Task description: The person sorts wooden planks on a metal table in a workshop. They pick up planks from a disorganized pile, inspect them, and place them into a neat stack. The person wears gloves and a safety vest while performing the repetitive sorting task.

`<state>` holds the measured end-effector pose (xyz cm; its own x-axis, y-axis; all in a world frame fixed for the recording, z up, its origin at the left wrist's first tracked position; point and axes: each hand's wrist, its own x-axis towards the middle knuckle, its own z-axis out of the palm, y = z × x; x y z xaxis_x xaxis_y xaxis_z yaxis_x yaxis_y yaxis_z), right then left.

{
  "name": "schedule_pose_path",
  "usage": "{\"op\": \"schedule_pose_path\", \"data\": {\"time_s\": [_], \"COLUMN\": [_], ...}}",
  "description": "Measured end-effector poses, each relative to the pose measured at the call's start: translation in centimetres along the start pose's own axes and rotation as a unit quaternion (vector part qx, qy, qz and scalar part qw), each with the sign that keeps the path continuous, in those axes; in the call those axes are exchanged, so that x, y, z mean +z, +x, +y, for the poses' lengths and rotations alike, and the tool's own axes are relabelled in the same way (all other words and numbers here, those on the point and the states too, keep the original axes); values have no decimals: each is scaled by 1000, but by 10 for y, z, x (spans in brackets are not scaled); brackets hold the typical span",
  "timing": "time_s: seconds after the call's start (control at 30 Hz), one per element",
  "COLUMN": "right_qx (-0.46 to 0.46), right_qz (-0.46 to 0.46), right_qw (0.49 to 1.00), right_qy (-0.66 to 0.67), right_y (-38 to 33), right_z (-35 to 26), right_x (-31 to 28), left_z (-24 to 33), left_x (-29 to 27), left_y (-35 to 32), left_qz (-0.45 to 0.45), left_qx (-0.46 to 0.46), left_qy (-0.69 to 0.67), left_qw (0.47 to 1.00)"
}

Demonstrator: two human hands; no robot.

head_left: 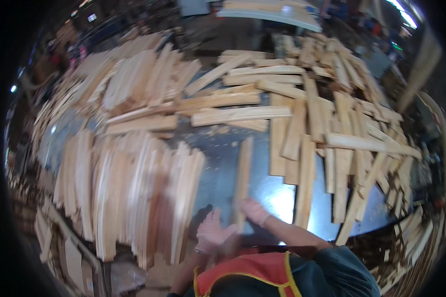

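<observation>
Dim workshop clutter surrounds a dark, shiny worktop [218, 188], with a second, pale worktop [282, 20] beyond it. Light glares off the bare surface to the right of the hands, and small wood chips [220, 144] lie scattered farther up. One single wooden strip [245, 171] lies lengthwise on the dark surface, its near end between the two hands. At that end, the right hand [255, 212] comes in from the right, its fingers [248, 205] against or just beside the strip's right edge; blur hides whether they grip it. Left of the strip, and apart from it, the left hand [214, 231] is open with fingers spread and nothing held. Farther left, a close row of strips [134, 198] stands nearest that hand. Another stack [134, 81] sits behind the row, and loosely crossed pieces [339, 148] cover the right side.
</observation>
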<state>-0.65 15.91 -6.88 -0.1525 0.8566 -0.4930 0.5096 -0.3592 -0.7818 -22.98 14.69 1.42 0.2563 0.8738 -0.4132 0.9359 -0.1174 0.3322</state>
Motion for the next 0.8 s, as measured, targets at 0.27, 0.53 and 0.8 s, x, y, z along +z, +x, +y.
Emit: {"op": "schedule_pose_path", "data": {"time_s": [0.27, 0.53, 0.8], "right_qx": [-74, -29, -33], "right_qz": [-15, 268, 102], "right_qw": [994, 943, 866], "right_qy": [79, -193, -489], "right_y": [-8, -41, 9], "right_z": [13, 26, 25], "right_x": [-21, -263, -359], "left_z": [-29, -87, 67], "left_x": [23, 22, 42], "left_y": [19, -16, 59], "left_qz": [181, 186, 194], "left_qx": [38, -94, 106], "left_qy": [148, 201, 157], "left_qw": [972, 957, 963]}}
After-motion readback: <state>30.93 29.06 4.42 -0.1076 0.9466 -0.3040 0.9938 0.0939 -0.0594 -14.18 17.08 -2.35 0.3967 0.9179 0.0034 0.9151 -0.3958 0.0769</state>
